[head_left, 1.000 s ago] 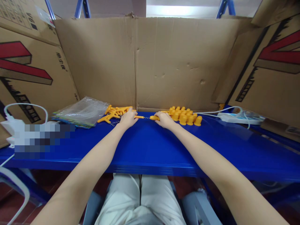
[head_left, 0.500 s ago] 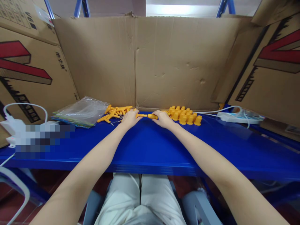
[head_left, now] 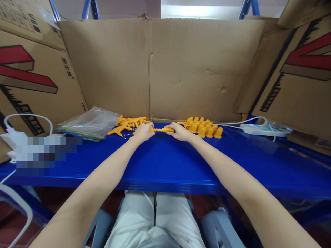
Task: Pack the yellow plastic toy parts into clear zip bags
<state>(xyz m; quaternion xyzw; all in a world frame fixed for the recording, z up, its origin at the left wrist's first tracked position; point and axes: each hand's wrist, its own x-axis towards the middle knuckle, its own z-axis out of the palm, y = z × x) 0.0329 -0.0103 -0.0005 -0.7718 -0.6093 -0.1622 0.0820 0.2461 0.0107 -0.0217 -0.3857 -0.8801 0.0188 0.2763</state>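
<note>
Between my hands lies a thin yellow rod with a ridged, screw-like shaft point(head_left: 158, 130), held level just above the table. My left hand point(head_left: 144, 133) is closed around its left end, and the fingers hide that end. My right hand point(head_left: 180, 131) pinches a wider yellow piece point(head_left: 169, 130) at the rod's right end; whether the two are joined I cannot tell. Beside my left hand is a pile of yellow T-shaped handles point(head_left: 121, 128) with thin metal chains. Close to my right hand, several yellow cup-shaped caps point(head_left: 202, 131) stand in rows.
Clear plastic bags point(head_left: 91, 120) lie in a stack at the left on the blue table point(head_left: 165, 162). A cardboard wall point(head_left: 196, 69) stands along the back. White cables lead to a power strip point(head_left: 265, 129) at the right. A white plug with a cable point(head_left: 15, 137) is at far left.
Both hands and the yellow rod have come slightly lower, toward me. The fingers of my right hand have shifted on the wider yellow piece. Piles and caps stay put.
</note>
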